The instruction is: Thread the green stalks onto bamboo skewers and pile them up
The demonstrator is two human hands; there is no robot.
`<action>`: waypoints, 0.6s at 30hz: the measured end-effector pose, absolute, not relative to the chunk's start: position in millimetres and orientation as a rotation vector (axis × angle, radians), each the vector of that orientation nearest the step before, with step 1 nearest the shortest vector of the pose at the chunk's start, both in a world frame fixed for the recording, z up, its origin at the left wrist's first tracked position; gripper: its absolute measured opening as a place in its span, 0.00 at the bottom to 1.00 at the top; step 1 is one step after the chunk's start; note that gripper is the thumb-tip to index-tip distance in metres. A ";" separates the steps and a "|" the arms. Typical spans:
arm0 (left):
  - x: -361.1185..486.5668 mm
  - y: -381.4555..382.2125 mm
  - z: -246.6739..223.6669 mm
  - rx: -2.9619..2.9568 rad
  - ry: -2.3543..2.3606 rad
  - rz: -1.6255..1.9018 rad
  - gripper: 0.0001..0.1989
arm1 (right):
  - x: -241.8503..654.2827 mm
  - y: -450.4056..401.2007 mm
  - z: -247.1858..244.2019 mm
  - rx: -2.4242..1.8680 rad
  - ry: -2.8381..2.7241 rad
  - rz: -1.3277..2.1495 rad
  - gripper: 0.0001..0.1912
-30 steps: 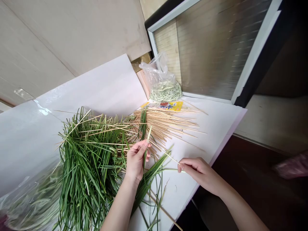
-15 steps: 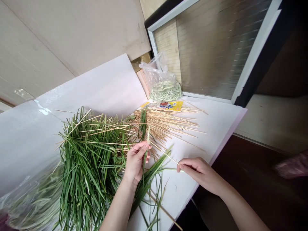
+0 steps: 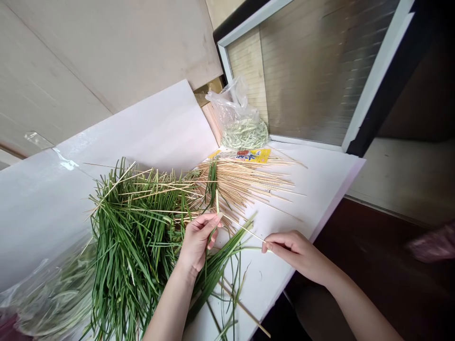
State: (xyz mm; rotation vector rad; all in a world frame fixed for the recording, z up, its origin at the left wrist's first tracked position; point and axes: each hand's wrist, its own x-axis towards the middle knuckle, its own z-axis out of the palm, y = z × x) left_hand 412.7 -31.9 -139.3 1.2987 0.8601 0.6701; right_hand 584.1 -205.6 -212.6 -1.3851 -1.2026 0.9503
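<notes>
My left hand (image 3: 199, 239) pinches a garlic chive stalk (image 3: 217, 201) whose pale end sticks up above the thumb. In my right hand (image 3: 293, 253) is the end of a thin bamboo skewer (image 3: 247, 229), which slants up leftward to my left fingertips. Whether its tip has entered the stalk, I cannot tell. Under and beside my left hand lies a loose bunch of chives (image 3: 220, 265). To the left is a large heap of chives (image 3: 131, 255), with several skewers lying across its top.
Many bamboo skewers (image 3: 249, 182) fan out behind my hands, beside a yellow printed wrapper (image 3: 261, 156). A clear bag of pale green pieces (image 3: 245, 132) stands at the back. Another clear bag (image 3: 57, 293) lies front left. The white table's edge (image 3: 320, 227) runs along the right.
My left hand has shifted slightly left and down with the chive stalk, whose end also sits a little lower. My right hand has hardly moved and still holds the skewer.
</notes>
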 end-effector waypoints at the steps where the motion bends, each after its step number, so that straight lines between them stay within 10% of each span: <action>1: 411.5 -31.7 -139.3 1.303 0.861 0.662 0.17 | 584.2 -206.0 -213.4 -1.388 -1.199 0.955 0.19; 18: 412.6 -29.8 -133.8 1.312 0.798 0.700 0.17 | 583.5 -206.3 -209.6 -1.379 -1.275 0.962 0.19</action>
